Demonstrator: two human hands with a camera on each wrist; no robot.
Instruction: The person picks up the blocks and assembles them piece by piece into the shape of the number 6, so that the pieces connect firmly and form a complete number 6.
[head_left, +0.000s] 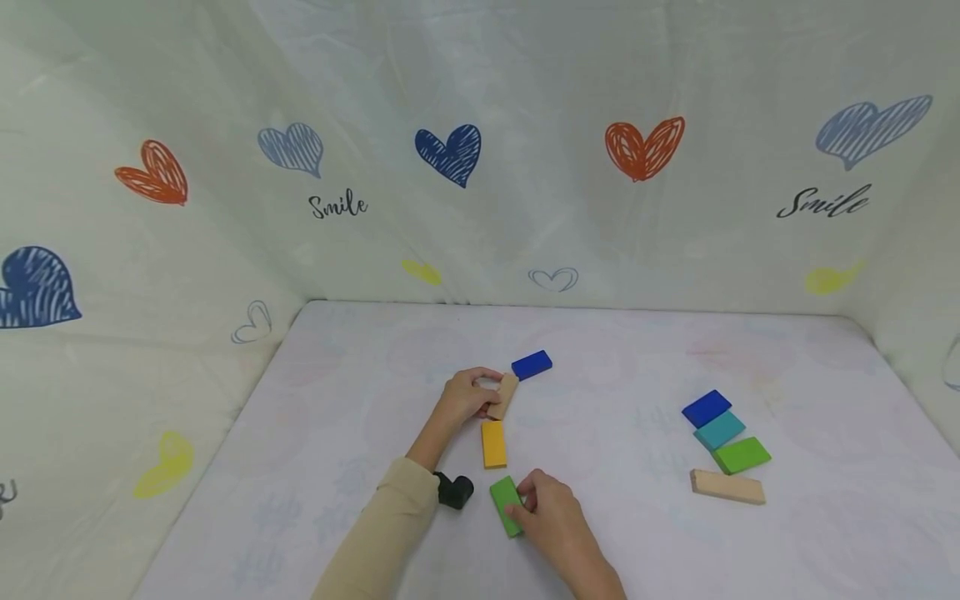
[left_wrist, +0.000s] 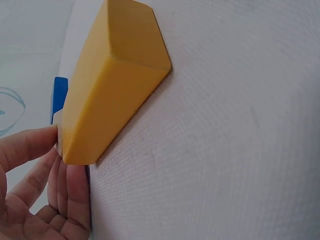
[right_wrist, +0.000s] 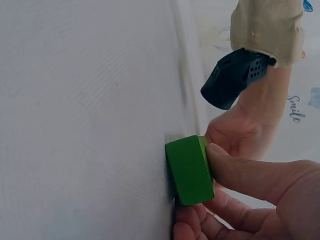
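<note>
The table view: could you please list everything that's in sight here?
Blue blocks: 2, blue, far middle and group at right.
Teal block: 1, teal, group at right.
Green blocks: 2, green, near middle and group at right.
Wooden blocks: 2, pale wood, middle and group at right.
Yellow block: 1, yellow, middle.
Table: 1, whitish, under the blocks.
Backdrop: 1, pale with hearts and "Smile" lettering, around the table.
Black device: 1, black, left of the near green block.
Sleeve: 1, beige, near edge.
Left grip: 1, bare hand, holding the middle wooden block.
Right grip: 1, bare hand, holding the near green block.
</note>
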